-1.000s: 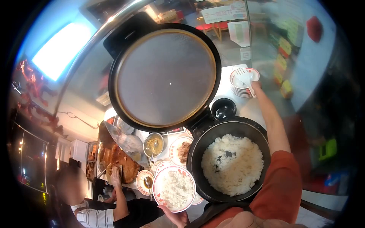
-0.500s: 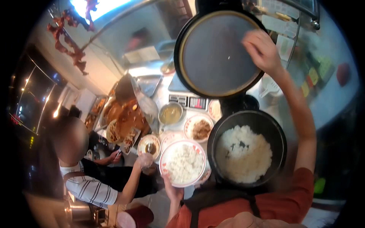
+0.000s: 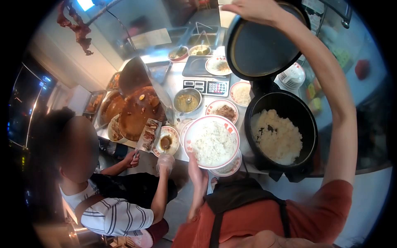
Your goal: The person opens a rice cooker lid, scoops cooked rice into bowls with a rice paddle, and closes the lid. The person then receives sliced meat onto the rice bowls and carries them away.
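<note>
My left hand [image 3: 199, 173] grips a white bowl of rice [image 3: 213, 140] from below, its thumb along the near side; the bowl has a red-patterned rim. My right hand [image 3: 256, 10] is at the upper edge of the raised rice cooker lid [image 3: 264, 51]. One digit points left past the rim, and the other fingers seem to curl over the edge, partly hidden. Below the lid, the black rice cooker [image 3: 308, 138] stands uncovered with white rice [image 3: 281, 138] inside. Another bowl [image 3: 229, 167] shows partly under the held one.
At left a co-worker [image 3: 111, 198] holds a broad blade with chopped meat [image 3: 149, 134]; their gloved hand is beside a sauce bowl [image 3: 167, 142]. Around are a digital scale [image 3: 217, 87], a metal pot [image 3: 188, 101], a meat plate [image 3: 223, 109], and stacked bowls [image 3: 292, 76].
My right hand has moved left and up across the lid to its upper edge. My left hand still holds the rice bowl. The view has shifted, and the co-worker appears nearer.
</note>
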`<state>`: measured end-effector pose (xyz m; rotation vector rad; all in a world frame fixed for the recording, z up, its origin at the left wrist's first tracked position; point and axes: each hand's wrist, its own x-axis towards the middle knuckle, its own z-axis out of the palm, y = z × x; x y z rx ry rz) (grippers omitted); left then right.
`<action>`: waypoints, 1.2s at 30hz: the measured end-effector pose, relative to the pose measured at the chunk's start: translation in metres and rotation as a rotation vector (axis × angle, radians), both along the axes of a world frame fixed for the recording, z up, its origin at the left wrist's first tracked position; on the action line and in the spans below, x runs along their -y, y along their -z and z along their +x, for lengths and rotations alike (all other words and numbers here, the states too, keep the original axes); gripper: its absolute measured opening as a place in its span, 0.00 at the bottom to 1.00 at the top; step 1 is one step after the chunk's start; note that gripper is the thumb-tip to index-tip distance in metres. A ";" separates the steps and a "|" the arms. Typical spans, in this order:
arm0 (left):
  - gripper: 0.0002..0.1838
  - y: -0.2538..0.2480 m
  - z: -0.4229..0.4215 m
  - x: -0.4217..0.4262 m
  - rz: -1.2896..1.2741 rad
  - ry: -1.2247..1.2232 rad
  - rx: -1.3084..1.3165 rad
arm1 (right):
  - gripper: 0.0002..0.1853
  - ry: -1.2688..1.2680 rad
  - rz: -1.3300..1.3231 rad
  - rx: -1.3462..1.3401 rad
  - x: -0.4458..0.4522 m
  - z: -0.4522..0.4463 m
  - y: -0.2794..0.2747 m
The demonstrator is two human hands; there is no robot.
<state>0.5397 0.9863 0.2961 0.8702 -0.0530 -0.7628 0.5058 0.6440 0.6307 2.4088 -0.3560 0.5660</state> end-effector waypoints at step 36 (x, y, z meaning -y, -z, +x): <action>0.27 -0.012 0.071 0.215 -0.178 0.159 0.029 | 0.16 0.304 0.313 0.591 -0.241 -0.225 0.320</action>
